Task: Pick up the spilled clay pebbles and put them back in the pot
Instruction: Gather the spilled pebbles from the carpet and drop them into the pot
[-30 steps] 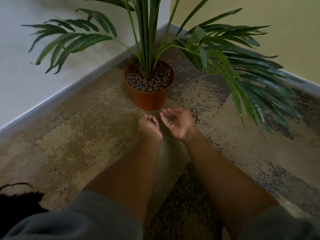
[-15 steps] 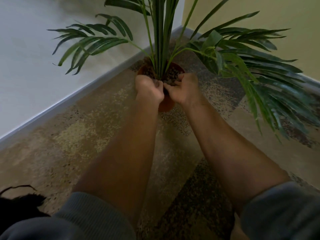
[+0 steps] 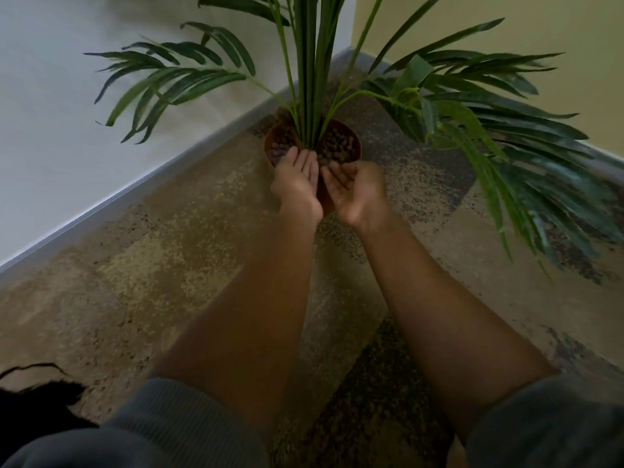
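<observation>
A terracotta pot (image 3: 356, 143) stands in the room's corner, filled with brown clay pebbles (image 3: 337, 146) around the green stems of a palm-like plant (image 3: 312, 79). My left hand (image 3: 297, 182) and my right hand (image 3: 354, 190) are side by side at the pot's near rim, covering its front. Both hands are open with fingers stretched toward the pebbles. My right palm faces up and looks empty; whether a pebble lies in either hand I cannot tell. No loose pebbles stand out on the mottled carpet (image 3: 169, 265).
Long green fronds (image 3: 506, 146) spread wide to the right over the carpet and to the left (image 3: 162, 79) over the white wall's skirting (image 3: 135, 194). A yellow wall (image 3: 506, 25) closes the right side. A dark object (image 3: 37, 400) lies at the lower left.
My hands rose from the carpet in front of the pot to its rim, curled there half a second ago, and have since opened their fingers over the pebbles.
</observation>
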Available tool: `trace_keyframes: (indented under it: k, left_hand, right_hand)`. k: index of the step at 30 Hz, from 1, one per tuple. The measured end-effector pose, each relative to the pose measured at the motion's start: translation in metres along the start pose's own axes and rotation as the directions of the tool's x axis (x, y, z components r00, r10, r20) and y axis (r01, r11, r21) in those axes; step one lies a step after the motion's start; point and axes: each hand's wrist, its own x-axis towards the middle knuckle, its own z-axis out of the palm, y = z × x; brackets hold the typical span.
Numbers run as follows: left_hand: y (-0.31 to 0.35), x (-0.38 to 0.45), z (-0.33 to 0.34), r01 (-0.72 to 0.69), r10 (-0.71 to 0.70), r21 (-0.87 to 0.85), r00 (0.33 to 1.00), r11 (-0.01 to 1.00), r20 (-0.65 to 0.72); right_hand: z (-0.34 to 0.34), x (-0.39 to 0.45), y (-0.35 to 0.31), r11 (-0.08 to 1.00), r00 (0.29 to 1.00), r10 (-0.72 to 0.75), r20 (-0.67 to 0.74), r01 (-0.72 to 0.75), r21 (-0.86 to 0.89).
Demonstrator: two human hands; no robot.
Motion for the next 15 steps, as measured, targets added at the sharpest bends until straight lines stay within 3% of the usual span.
trace_keyframes:
  k: [3,9,15]
  left_hand:
    - [-0.019,-0.006,-0.012,-0.03,0.042,0.163,0.997,0.986,-0.071]
    - [-0.063,-0.003,-0.037,0.042,0.015,0.436,0.992,0.899,-0.126]
    - [-0.091,0.018,-0.046,0.147,-0.172,0.807,0.983,0.572,-0.057]
  right_hand:
    - [-0.019,0.006,0.009,0.999,0.997,-0.003,-0.082,-0.001,-0.042]
    - [-0.061,0.021,0.025,0.911,0.949,-0.055,-0.31,-0.079,-0.405]
    - [-0.09,0.028,0.022,0.759,0.906,-0.203,-0.371,-0.094,-0.644]
